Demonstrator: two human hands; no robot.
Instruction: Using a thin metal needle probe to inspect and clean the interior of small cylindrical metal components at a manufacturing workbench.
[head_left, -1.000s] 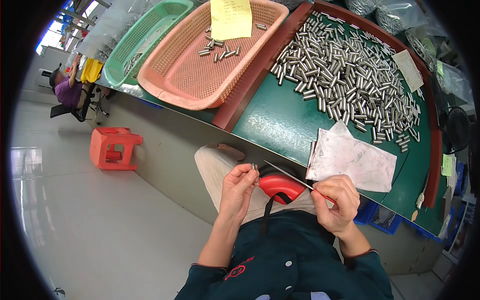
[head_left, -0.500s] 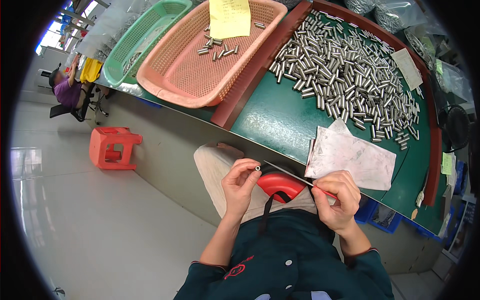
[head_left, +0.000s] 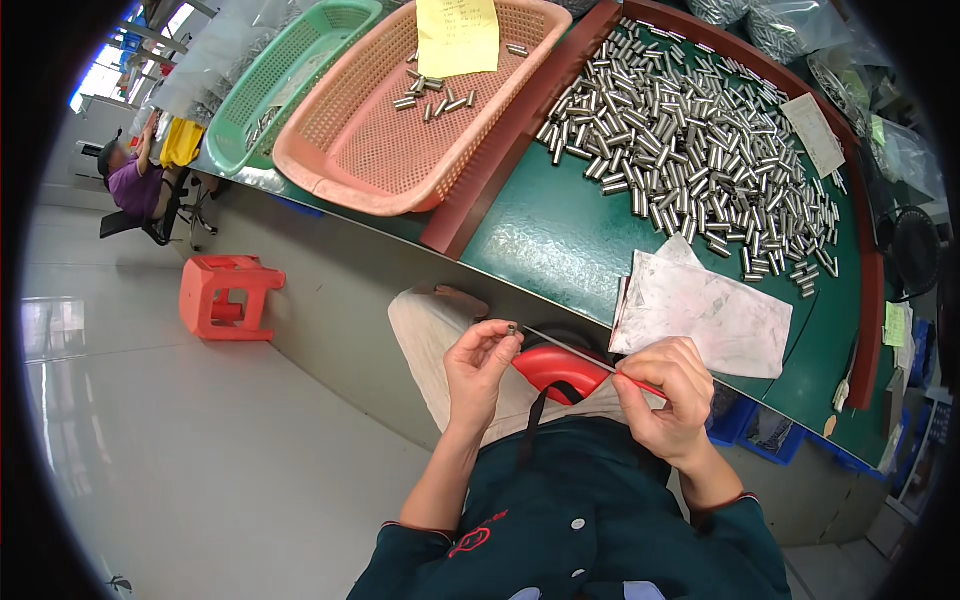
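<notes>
Evidently, the green surface (head_left: 520, 245) is serving as the store for the small parts, spreading across the upper right. Left of the pile, the salmon mesh basket (head_left: 287, 165) is holding a few pieces, presumably keeping them separate, with a yellow note (head_left: 457, 38) hanging over its far side. A red-brown rail (head_left: 470, 205) is running between that basket and the broad pile of metal cylinders (head_left: 690, 150), probably stopping loose pieces from rolling away. A stained white cloth (head_left: 710, 310) is lying at the near edge, seemingly handy for the right hand.

Over the lap, both hands are pinching. The right hand (head_left: 668, 400) is gripping the red handle of a slim metal rod (head_left: 565, 347) between thumb and bent fingers, apparently for fine aim; the left hand (head_left: 475, 375) is pinching a single metal cylinder (head_left: 513, 329) at the fingertips, likely leaving its end exposed.

Compared with half a second ago, the right hand is sitting slightly farther left, and the rod's tip is reaching up to the cylinder instead of standing just apart; whether it is touching or entering, I cannot tell. The cylinder's ring-shaped end is no longer facing the camera plainly.
</notes>
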